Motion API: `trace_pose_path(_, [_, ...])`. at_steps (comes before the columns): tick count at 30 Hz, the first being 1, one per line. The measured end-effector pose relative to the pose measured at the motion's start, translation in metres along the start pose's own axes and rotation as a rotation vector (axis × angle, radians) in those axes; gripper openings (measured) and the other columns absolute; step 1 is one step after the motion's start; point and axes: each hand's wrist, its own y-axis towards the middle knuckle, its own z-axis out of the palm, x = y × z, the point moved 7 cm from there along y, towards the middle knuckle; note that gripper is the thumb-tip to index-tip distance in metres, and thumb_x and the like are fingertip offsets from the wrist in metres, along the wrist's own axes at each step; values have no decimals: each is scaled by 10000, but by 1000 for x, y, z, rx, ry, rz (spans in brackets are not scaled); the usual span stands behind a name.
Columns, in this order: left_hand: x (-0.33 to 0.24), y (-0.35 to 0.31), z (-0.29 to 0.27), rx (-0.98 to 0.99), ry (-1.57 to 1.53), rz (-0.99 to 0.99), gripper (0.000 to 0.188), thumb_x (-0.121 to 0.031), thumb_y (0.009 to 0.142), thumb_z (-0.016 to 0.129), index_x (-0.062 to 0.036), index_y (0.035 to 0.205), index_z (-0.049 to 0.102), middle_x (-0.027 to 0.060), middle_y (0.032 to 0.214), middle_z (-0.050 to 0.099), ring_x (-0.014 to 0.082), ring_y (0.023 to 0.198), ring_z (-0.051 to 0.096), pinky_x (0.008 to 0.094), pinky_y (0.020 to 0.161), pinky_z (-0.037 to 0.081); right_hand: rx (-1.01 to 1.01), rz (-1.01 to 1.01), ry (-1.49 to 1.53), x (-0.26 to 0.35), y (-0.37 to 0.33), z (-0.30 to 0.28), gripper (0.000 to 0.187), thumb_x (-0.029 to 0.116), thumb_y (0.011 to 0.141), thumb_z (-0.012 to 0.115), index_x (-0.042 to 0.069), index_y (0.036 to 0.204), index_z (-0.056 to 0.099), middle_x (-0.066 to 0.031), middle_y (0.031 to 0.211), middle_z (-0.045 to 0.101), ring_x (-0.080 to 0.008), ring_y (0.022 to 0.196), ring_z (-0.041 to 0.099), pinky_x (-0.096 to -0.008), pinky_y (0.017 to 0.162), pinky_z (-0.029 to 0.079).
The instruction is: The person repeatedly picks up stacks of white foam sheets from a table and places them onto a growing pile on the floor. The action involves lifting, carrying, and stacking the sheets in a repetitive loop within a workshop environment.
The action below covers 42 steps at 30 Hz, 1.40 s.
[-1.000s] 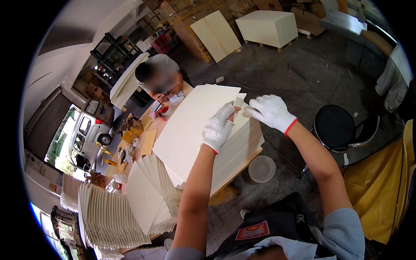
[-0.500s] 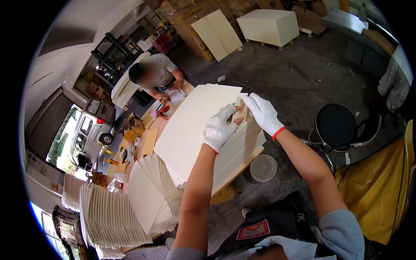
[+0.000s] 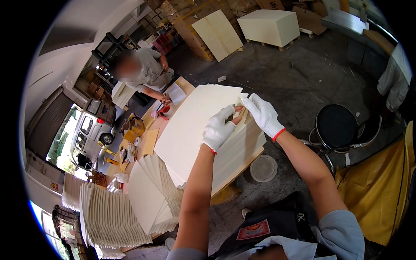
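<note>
Workshop clutter surrounds a wooden counter [image 3: 242,167] bearing a tall stack of cream sheets [image 3: 195,130], with fanned piles of the same sheets [image 3: 147,199] at its near left and a co-worker [image 3: 145,71] bent over the far end. Both gloved hands meet at the stack's far right corner: the left hand [image 3: 220,128] pinches the corner of the top sheet, and the right hand [image 3: 263,113] closes its fingers on the same edge. Judging by this, the step is separating one sheet, and the next move calls for a clean peel without dragging the sheet beneath.
</note>
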Motion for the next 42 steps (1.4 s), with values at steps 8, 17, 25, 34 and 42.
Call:
trace_pose_path(8, [-10, -3, -2, -20, 140, 4, 322, -179, 970, 691, -174, 1293, 702, 157, 1100, 717, 327, 986, 711, 391, 877, 549, -24, -52, 3, -10, 3, 5, 473, 535, 1071, 469, 94, 983, 614, -193, 763, 628, -433, 772, 634, -518, 685, 448])
trace_pose_path(17, [-19, -3, 0, -27, 217, 8, 365, -196, 898, 789, -177, 1256, 722, 139, 1079, 727, 327, 926, 718, 404, 829, 556, -33, -20, 5, -16, 3, 5, 489, 543, 1074, 462, 87, 969, 603, -204, 764, 617, -443, 783, 628, -520, 684, 440])
trace_pose_path(25, [-22, -3, 1, -29, 236, 49, 392, -190, 895, 785, -194, 1281, 717, 134, 1059, 721, 320, 928, 720, 404, 829, 558, -47, -33, 8, -14, 2, 4, 502, 546, 1074, 458, 77, 962, 597, -213, 776, 616, -449, 794, 626, -515, 683, 442])
trace_pose_path(34, [-13, -9, 2, -151, 268, -41, 472, -139, 952, 661, -213, 1417, 632, 179, 1130, 736, 384, 1021, 721, 455, 889, 569, -38, 7, 97, -14, -1, 4, 478, 526, 1061, 510, 70, 944, 591, -140, 722, 606, -349, 696, 629, -455, 661, 452])
trace_pose_path(42, [-10, 21, 5, -72, 413, -79, 430, -216, 958, 685, -194, 1384, 632, 194, 1188, 728, 397, 1070, 708, 468, 914, 562, -51, -6, 145, -27, 2, 8, 441, 480, 1064, 543, 62, 938, 600, -112, 700, 605, -286, 650, 614, -402, 642, 456])
